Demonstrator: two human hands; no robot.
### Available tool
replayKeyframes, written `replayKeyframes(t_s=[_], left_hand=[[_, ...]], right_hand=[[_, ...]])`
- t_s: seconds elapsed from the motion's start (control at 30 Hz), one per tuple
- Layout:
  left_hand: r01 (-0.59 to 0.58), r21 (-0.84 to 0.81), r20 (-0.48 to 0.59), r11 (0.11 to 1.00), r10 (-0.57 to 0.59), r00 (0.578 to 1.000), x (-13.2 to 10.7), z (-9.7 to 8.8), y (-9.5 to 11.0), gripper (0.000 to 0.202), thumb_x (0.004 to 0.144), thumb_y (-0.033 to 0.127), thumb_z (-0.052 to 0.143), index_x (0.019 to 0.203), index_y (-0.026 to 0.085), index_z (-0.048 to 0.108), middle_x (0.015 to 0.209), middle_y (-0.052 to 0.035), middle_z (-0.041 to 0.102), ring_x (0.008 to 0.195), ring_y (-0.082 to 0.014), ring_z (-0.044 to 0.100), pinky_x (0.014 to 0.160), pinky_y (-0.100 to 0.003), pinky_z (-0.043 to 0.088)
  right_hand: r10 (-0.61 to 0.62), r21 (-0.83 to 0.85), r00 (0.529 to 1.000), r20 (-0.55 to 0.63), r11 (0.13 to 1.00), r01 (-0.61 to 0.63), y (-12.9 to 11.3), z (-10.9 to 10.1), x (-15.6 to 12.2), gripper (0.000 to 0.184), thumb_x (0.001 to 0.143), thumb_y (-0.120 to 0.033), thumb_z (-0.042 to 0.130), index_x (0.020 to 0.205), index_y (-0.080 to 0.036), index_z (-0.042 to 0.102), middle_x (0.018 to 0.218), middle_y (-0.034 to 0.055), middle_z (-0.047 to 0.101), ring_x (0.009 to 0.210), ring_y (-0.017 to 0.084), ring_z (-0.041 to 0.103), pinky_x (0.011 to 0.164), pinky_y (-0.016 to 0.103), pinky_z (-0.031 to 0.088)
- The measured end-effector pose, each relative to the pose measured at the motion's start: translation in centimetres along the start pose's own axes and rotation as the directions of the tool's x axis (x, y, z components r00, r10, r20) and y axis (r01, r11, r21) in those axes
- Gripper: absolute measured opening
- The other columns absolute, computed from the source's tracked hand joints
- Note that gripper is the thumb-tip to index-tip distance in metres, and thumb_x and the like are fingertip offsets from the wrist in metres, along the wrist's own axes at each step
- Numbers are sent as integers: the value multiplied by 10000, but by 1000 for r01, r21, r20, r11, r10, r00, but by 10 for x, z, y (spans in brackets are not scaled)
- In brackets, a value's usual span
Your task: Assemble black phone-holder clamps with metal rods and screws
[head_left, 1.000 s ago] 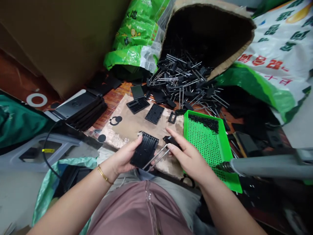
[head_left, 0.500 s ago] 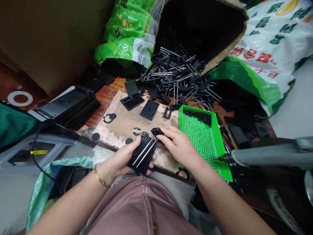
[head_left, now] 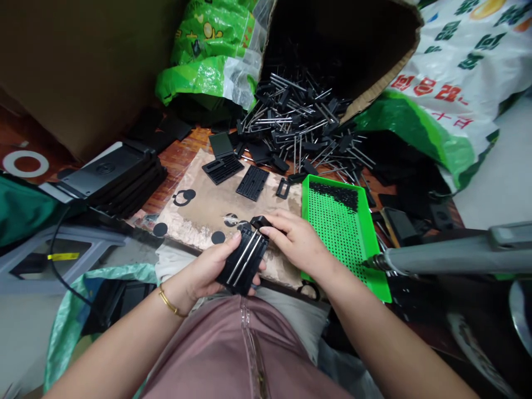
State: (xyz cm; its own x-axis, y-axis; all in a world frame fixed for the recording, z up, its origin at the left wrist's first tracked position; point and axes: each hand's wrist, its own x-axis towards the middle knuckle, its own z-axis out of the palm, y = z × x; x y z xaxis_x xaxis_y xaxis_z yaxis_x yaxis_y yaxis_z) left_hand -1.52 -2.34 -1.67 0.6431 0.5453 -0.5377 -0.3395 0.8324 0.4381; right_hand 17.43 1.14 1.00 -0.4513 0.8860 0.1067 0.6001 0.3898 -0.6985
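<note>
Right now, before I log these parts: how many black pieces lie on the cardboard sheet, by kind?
On the cardboard sheet:
Slotted plates: 2
Small frames: 1
Total: 3

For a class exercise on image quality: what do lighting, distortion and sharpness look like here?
In the head view, the wide lens bends the edges, stretching the grey pole; soft, even light casts few hard shadows; glare shines on the green bag and metal pins; the box interior sinks to near black; the plate in the left hand looks fairly sharp.
</note>
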Motion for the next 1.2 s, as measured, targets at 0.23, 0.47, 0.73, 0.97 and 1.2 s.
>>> replayKeyframes(t_s=[0.23,0.47,0.73,0.97,1.2], left_hand=[[-1,23,-37,1000,2,999,-3,4,-2,501,942,473,323,1088,85,604,893,-147,672,674,-198,665,608,-335,568],[-27,21,-45,999,28,999,-1,4,-2,477,942,462,340,1096,90,595,898,-149,672,688,-208,664,617,-365,568],[-30,43,-11,999,30,999,-1,3,-5,480,899,520,431,1035,101,623,925,-147,688,679,-193,665,637,-346,562],[40,98,200,994,-59,978,3,0,6,513,855,536,518,1044,77,647,1055,-187,681,911,-245,676,774,-326,519],[-16,257,118,966,-15,993,6,13,14,359,768,417,685,861,71,675,747,-137,717,668,-184,670,646,-267,505]], right_hand=[[-45,-1,998,-33,999,45,2,0,-3,214,908,-223,502,1046,-204,665,956,53,638,924,189,596,828,336,470],[-71,18,995,-69,997,72,5,1,-4,217,905,-224,507,1050,-215,669,971,49,646,928,183,604,827,333,478],[-65,7,997,-42,998,66,7,1,-3,219,908,-227,505,1053,-225,669,969,45,646,934,183,604,835,342,480],[-121,-14,991,-53,993,120,4,1,-5,233,920,-249,485,1063,-234,668,978,43,653,927,182,612,822,331,493],[-178,-43,983,-40,983,177,5,2,-6,248,925,-244,484,1095,-217,662,985,51,655,906,171,619,808,308,500]])
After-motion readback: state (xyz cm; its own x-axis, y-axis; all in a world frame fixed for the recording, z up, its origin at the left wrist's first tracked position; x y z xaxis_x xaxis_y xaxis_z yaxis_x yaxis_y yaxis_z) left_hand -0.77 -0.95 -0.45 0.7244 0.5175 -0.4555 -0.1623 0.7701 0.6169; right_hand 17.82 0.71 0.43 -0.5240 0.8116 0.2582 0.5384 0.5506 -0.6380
